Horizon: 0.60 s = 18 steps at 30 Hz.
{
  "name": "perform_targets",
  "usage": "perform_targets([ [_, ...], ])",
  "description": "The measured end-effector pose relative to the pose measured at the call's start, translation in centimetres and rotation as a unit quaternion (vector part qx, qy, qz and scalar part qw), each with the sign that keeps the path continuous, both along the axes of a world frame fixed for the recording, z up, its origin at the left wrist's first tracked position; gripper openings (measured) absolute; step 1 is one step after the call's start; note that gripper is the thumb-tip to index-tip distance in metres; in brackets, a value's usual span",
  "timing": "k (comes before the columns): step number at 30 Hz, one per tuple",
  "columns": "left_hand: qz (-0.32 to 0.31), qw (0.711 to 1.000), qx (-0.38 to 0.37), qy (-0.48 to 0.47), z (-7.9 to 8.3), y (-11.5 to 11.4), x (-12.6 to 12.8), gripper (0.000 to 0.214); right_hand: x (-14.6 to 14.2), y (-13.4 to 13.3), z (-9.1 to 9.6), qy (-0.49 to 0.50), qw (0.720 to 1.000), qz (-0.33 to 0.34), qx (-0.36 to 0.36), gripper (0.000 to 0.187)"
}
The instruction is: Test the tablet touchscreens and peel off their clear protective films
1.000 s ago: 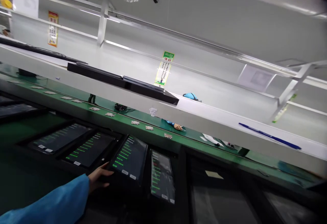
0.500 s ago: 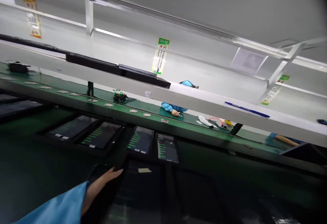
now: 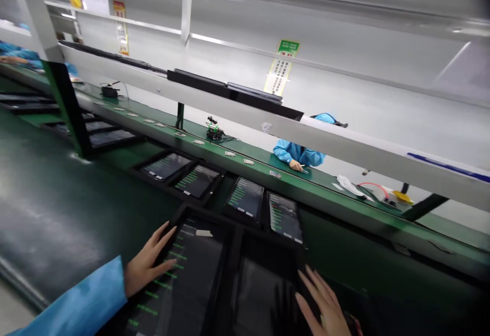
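Two screens (image 3: 199, 274) in a black tray (image 3: 235, 246) lay between the left hand (image 3: 145, 267) and right hand (image 3: 323, 303), fingers (image 3: 164, 241) extended and parted, clasping nothing, contact unclear.

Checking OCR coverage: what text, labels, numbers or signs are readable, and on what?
Nothing readable enough to quote.
Green poster: Chinese characters, too blurred.
Orange poster: too blurred.
Screens: green lines, too blurred.
White labels: too small.

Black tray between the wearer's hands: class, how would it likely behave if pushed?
The black tray probably moves stiffly as one piece, given its straight edges. Broad and flat, it seems unlikely to roll. Its glossy, reflective screens may be slippery and fragile.
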<state>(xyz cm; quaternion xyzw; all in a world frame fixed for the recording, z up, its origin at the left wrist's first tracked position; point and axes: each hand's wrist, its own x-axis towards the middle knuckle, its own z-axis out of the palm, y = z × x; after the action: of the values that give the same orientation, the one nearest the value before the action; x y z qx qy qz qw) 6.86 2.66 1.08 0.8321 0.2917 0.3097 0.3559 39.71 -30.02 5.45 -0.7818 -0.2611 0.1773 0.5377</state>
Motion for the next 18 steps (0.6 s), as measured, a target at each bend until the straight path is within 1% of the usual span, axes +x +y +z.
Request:
perform_targets([
  [3,0.007,0.996,0.080,0.045,-0.4,-1.6,-0.3,0.060,1.7,3.5,-1.0,-0.079,0.989,-0.009,-0.126,0.069],
  [4,0.013,0.992,0.109,0.058,-0.6,-1.9,-0.3,0.060,2.0,4.3,-1.5,-0.096,0.984,-0.014,-0.151,0.074],
  [6,0.030,0.982,0.167,0.088,-0.7,-2.2,-0.4,0.064,2.6,5.0,-2.3,-0.111,0.978,-0.027,-0.172,0.082],
  [8,0.044,0.971,0.202,0.118,-0.7,-2.4,-0.3,0.072,3.0,5.0,-2.9,-0.109,0.975,-0.041,-0.188,0.088],
  [12,0.045,0.966,0.214,0.137,-0.2,-2.7,0.0,0.085,3.9,4.5,-3.2,-0.104,0.968,-0.033,-0.225,0.097],
  [16,0.055,0.965,0.208,0.149,0.2,-3.1,0.0,0.080,4.6,4.7,-3.2,-0.116,0.959,-0.057,-0.254,0.114],
  [18,0.047,0.967,0.196,0.155,0.5,-3.2,-0.2,0.078,4.8,4.6,-3.4,-0.112,0.956,-0.054,-0.264,0.118],
])
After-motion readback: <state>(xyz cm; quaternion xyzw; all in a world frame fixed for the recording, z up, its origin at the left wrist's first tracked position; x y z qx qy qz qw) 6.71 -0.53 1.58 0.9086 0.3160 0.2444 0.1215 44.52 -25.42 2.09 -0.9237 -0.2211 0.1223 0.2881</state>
